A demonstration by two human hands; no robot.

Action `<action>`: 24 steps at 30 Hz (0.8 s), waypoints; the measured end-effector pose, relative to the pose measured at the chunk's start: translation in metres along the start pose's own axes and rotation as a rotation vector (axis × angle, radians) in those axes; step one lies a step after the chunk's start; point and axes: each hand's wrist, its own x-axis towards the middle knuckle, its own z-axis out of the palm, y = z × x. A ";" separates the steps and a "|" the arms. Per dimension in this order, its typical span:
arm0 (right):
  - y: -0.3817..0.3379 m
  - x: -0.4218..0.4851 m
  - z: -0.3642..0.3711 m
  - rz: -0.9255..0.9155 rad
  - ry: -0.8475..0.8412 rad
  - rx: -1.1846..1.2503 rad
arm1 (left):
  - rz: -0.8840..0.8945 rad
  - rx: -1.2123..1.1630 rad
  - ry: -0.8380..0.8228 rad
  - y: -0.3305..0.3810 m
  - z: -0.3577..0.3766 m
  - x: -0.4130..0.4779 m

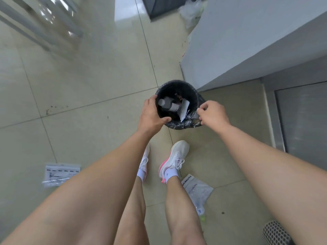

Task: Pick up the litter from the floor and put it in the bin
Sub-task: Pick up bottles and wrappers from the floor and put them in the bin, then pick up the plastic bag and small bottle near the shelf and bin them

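**Over the bin, both hands tied up, two bags down on the floor**

At the rim's nine o'clock your left hand (152, 114) curls over the edge of the small round black bin (177, 84), thumb on the near lip, gripping it. At three o'clock your right hand (212, 113) pinches the crinkled black plastic liner (187, 121) between thumb and fingertips. Inside lie a grey plastic bottle (168, 105) and a white paper scrap (184, 109).

Litter not yet binned: a clear plastic zip bag with a printed label (58, 174) at eight o'clock from your feet, and a second clear labelled plastic bag (197, 190) at five o'clock, just beside your white-and-pink right shoe (174, 160). Watch that one. Step back onto it and I'd expect it to skid on the glossy tile. Tug the liner too hard and it could tear or slip off the rim. The bin looks light, so a lopsided pull may tip it.
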 end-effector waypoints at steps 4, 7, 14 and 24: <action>-0.025 -0.101 -0.069 0.030 0.056 0.005 | 0.152 0.152 -0.115 0.070 -0.082 -0.077; -0.040 -0.182 -0.122 -0.003 0.128 -0.059 | 0.330 0.332 -0.176 0.131 -0.140 -0.133; -0.032 -0.365 -0.208 0.089 0.422 -0.081 | 0.823 0.724 -0.294 0.259 -0.192 -0.240; 0.155 -0.668 -0.182 0.749 0.813 0.066 | 1.601 1.081 -0.654 0.355 -0.045 -0.476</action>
